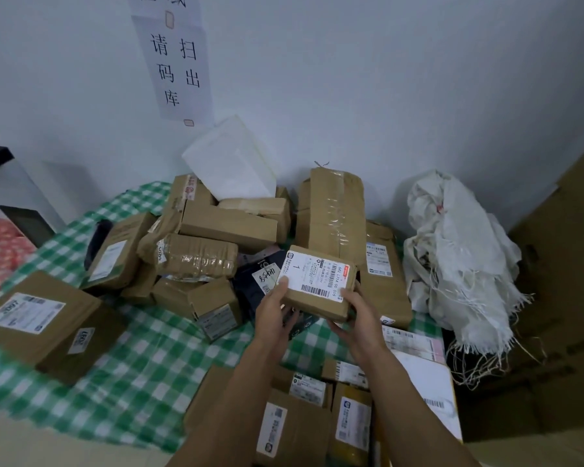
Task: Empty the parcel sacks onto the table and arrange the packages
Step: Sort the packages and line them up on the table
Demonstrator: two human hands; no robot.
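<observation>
I hold a small brown cardboard parcel (pixel 317 281) with a white shipping label above the table, near its middle. My left hand (pixel 276 308) grips its left end, thumb on the label. My right hand (pixel 354 315) grips its right end from below. Behind it lies a heap of brown parcels (pixel 213 230) on the green-and-white checked tablecloth (pixel 142 365). An emptied white woven sack (pixel 459 261) lies crumpled at the right end of the table.
A large labelled box (pixel 44 321) sits at the front left. More labelled parcels (pixel 304 416) lie under my forearms at the front. A white padded bag (pixel 233 160) leans on the wall. Big cardboard sheets (pixel 563 281) stand at the right.
</observation>
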